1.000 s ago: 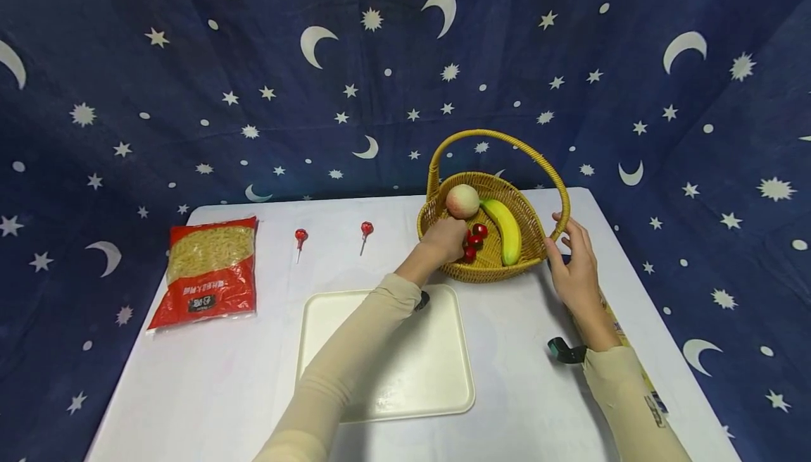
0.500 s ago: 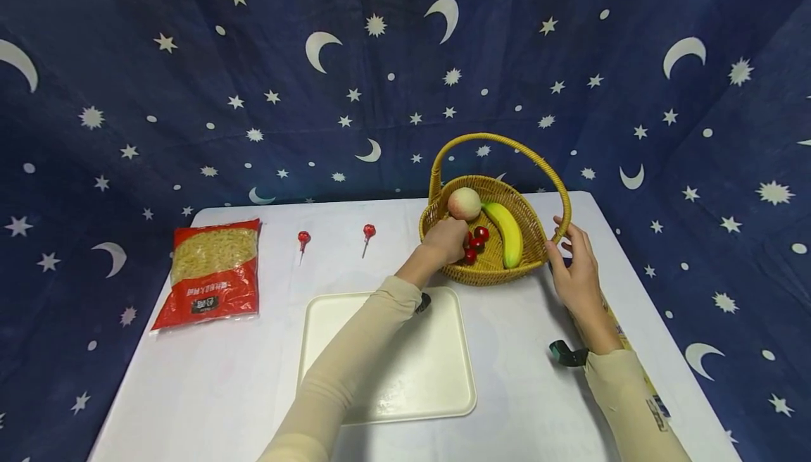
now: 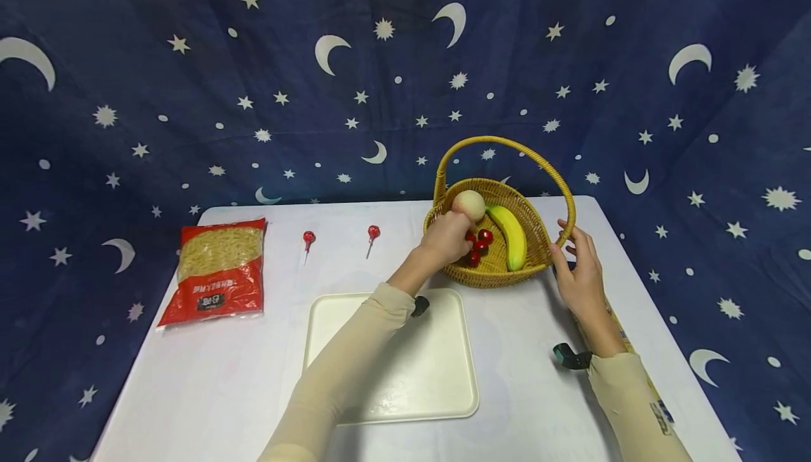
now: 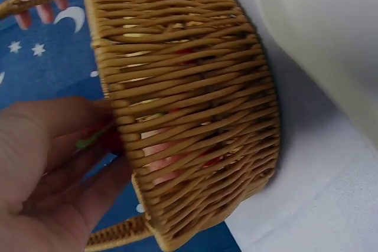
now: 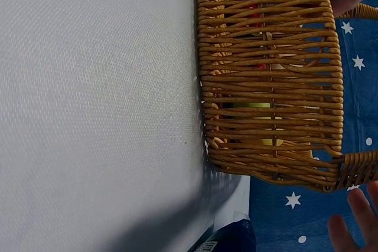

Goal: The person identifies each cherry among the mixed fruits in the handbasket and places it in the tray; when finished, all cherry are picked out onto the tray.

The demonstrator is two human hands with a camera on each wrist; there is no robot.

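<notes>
My left hand (image 3: 446, 236) reaches over the near left rim of a wicker basket (image 3: 488, 277). In the left wrist view its thumb and fingers pinch a small red fruit (image 4: 111, 140) with a green stem, partly hidden by the fingers and the rim. Inside the basket lie a peach (image 3: 469, 205), a banana (image 3: 510, 240) and several red cherries (image 3: 484, 235). My right hand (image 3: 579, 275) holds the right foot of the basket's arched handle (image 3: 507, 141), thumb on the near side and fingers beyond it.
A cream tray (image 3: 437, 406) lies before the basket, under the left forearm. Further left are two red lollipops (image 3: 308, 237) and a red bag of pasta (image 3: 222, 272). A packet (image 3: 659, 406) lies partly hidden under the right forearm. A starry blue cloth hangs behind the table.
The left hand has lifted slightly from the cherries and now covers the lower part of the peach. The right hand stays at the handle. The head view has shifted a little.
</notes>
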